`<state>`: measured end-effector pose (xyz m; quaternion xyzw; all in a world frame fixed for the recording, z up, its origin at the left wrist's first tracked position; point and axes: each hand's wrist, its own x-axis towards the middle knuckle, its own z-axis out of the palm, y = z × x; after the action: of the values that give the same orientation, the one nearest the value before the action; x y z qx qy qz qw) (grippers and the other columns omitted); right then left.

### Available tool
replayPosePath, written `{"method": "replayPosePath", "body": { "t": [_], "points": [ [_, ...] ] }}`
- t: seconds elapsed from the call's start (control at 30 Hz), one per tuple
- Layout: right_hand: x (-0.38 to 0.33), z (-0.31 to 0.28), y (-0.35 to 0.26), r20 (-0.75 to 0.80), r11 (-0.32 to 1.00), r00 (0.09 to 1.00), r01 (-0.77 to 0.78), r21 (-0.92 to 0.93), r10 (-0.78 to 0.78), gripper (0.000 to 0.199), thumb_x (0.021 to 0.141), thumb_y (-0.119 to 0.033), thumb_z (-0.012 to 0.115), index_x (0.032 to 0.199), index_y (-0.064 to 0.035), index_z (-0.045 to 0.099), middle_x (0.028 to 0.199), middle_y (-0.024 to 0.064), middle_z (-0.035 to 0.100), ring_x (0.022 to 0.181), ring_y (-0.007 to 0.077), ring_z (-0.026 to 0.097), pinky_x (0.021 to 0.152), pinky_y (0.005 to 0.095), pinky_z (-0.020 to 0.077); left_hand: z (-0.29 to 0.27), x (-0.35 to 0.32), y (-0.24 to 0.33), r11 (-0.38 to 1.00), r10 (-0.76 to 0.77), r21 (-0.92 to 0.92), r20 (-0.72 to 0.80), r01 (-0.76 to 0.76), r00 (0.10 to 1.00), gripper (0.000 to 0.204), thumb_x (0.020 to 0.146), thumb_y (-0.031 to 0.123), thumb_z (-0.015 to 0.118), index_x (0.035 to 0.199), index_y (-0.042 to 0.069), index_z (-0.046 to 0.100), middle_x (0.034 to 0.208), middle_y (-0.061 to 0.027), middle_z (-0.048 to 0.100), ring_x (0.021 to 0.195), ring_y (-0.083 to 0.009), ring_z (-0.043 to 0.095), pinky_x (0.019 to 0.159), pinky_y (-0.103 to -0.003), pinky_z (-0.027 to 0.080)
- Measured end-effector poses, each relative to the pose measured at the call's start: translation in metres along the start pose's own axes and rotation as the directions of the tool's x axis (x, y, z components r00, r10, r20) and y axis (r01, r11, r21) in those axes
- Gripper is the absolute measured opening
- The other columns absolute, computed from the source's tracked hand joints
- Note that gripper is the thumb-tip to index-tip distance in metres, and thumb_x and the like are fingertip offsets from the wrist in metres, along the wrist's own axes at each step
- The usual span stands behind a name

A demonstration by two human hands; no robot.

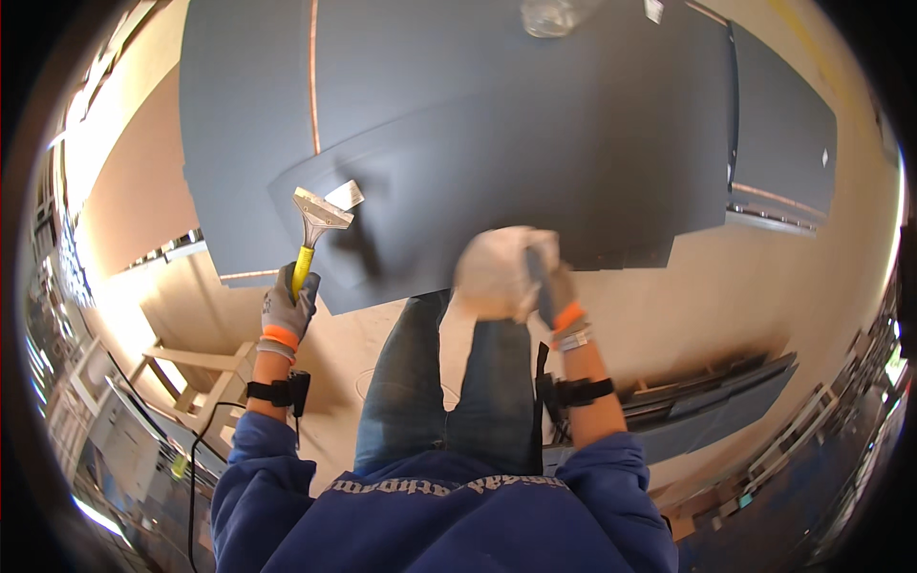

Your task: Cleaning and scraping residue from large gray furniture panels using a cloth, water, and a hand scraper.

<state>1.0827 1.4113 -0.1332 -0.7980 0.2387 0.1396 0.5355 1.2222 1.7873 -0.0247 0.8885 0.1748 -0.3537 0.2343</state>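
My left hand (289, 301), in a grey work glove with an orange cuff, is closed round the yellow handle of a scraper (309, 229). Its wide metal head points away from me, above a dark grey sheet (420, 181). Beside the head, a small white label (345, 195) shows on the sheet. Gloved the same way, my right hand (544, 286) grips a pale, crumpled cloth (497, 272) near the sheet's front edge. Motion blurs that hand and the cloth, so whether the cloth touches the sheet cannot be told.
A clear plastic piece (554, 16) lies at the far side of the stacked grey sheets. Another dark panel (783, 124) stands to the right. Lower right, a stack of dark panels (707, 406) rests near the floor. A wooden frame (205, 372) stands at lower left, near a black cable (194, 477).
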Motion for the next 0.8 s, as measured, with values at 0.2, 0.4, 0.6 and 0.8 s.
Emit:
{"method": "replayPosePath", "body": {
  "t": [0.2, 0.4, 0.6, 0.8],
  "points": [
    [0.062, -0.062, -0.037, 0.131, 0.741, 0.830, -0.546, 0.392, 0.542, 0.037, 0.085, -0.037, 0.054, 0.091, 0.0001, 0.057, 0.066, 0.0067, 0.058, 0.059, 0.0170, 0.059, 0.050, 0.0291, 0.0471, -0.037, 0.008, -0.027, 0.900, 0.180, 0.425, -0.152, -0.100, 0.972, 0.036, 0.079, 0.016, 0.056, 0.114, 0.010, 0.052, 0.094, -0.0166, 0.063, 0.091, -0.0363, 0.058, 0.076, -0.043, 0.047],
    [0.068, -0.003, -0.053, 0.406, 0.846, 0.761, -0.530, -0.060, 0.506, 0.055, 0.086, -0.051, 0.047, 0.082, 0.0019, 0.059, 0.067, 0.0072, 0.058, 0.059, 0.0156, 0.057, 0.052, 0.0303, 0.0452, -0.067, 0.018, -0.019, 0.908, 0.008, 0.418, -0.099, 0.034, 0.995, 0.034, 0.080, 0.023, 0.056, 0.112, 0.012, 0.052, 0.094, -0.0163, 0.062, 0.086, -0.0357, 0.059, 0.074, -0.043, 0.047],
    [0.069, 0.037, -0.079, 0.295, 0.852, 0.813, -0.408, -0.328, 0.503, 0.055, 0.083, -0.050, 0.053, 0.083, 0.0040, 0.062, 0.068, 0.0067, 0.057, 0.063, 0.0167, 0.051, 0.059, 0.0326, 0.0434, -0.070, 0.046, -0.018, 0.853, 0.074, 0.520, -0.037, -0.044, 0.997, 0.029, 0.087, 0.030, 0.052, 0.110, 0.012, 0.052, 0.094, -0.0158, 0.063, 0.090, -0.0351, 0.058, 0.075, -0.043, 0.047],
    [0.064, 0.040, -0.046, 0.208, 0.889, 0.868, -0.415, -0.192, 0.450, 0.050, 0.080, -0.046, 0.058, 0.081, 0.0047, 0.061, 0.067, 0.0063, 0.057, 0.062, 0.0144, 0.049, 0.059, 0.0328, 0.0434, -0.093, 0.078, -0.034, 0.817, 0.123, 0.559, 0.069, -0.140, 0.990, 0.025, 0.087, 0.032, 0.051, 0.099, 0.010, 0.051, 0.089, -0.0147, 0.062, 0.084, -0.0361, 0.058, 0.071, -0.044, 0.047]
  ]
}}
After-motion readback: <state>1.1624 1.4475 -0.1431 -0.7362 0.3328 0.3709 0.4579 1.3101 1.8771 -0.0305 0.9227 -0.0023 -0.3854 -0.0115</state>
